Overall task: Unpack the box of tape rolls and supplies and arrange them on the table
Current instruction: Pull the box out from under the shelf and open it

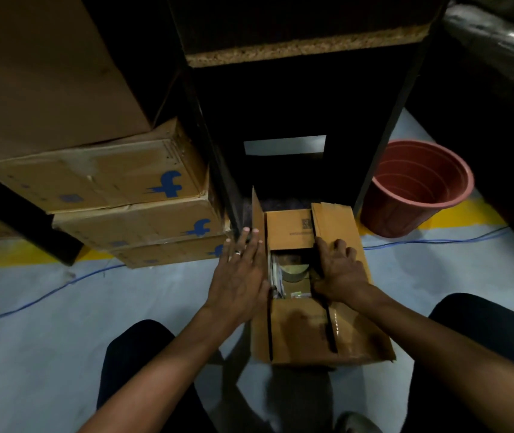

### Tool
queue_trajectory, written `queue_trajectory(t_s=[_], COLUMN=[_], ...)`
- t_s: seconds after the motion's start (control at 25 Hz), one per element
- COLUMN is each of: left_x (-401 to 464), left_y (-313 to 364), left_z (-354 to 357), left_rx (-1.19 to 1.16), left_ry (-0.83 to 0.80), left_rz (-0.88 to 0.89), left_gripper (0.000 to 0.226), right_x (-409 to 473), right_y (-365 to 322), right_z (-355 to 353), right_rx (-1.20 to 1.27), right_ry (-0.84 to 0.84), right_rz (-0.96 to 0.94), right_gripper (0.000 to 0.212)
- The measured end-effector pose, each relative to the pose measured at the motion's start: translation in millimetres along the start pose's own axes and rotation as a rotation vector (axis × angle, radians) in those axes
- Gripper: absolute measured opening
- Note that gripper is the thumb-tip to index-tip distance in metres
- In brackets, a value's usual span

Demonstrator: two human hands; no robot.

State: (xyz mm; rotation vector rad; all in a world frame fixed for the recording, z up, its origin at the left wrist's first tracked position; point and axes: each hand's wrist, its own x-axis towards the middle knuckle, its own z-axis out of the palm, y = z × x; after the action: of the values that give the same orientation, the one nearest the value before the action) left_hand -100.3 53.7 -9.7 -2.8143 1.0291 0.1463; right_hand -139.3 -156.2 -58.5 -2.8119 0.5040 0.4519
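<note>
Head view, what's at the centre?
— Box [304, 332], cardboard, on the floor [46, 339] between the person's knees, just in front of a dark table [305, 54]. Its flaps are parted, leaving a gap in the middle.

What's inside?
— Through the gap, a roll [294, 271] of tape, rounded and pale, plus some flat packets against the left wall. Too dim to tell more.

And the hands?
— Left hand [238, 276] lies flat against the upright left flap, fingers [243, 239] stretched out and spread, gripping nothing; a ring shows on one finger. Right hand [340, 270] presses on the right flap, its fingers curled loosely over the top and the thumb along the flap's inner edge. It pins the flap rather than closing round it.

What's round about?
— Left of the box, just beside it, a stack of cartons [118, 195] with blue logos, a bigger one on top. Right and farther back, a red bucket [415, 189] stands upright beside the table leg. A blue cable [43, 295] runs across the floor, over a yellow stripe [456, 218].
</note>
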Motion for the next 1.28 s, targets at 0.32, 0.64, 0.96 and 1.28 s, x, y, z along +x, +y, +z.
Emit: queue_trajectory(t_s=[0.32, 0.64, 0.96, 1.28], left_x=[0, 17, 44, 54], left_y=[-27, -23, 11, 23], left_z=[53, 82, 81, 94], left_rx=[-0.059, -0.337, -0.392, -0.363], left_ry=[-0.212, -0.280, -0.102, -0.106], left_rz=[-0.207, -0.240, -0.087, -0.097], left_gripper=[0.067, 0.066, 0.066, 0.072], right_x=[-1, -13, -32, -43], right_y=[-6, -1, 24, 57], right_z=[0, -1, -16, -30], right_rx=[-0.058, -0.181, -0.355, -0.421], right_ry=[0.002, 0.076, 0.205, 0.252], right_rz=[-0.047, -0.073, -0.054, 0.189], right_gripper=[0.085, 0.090, 0.093, 0.083])
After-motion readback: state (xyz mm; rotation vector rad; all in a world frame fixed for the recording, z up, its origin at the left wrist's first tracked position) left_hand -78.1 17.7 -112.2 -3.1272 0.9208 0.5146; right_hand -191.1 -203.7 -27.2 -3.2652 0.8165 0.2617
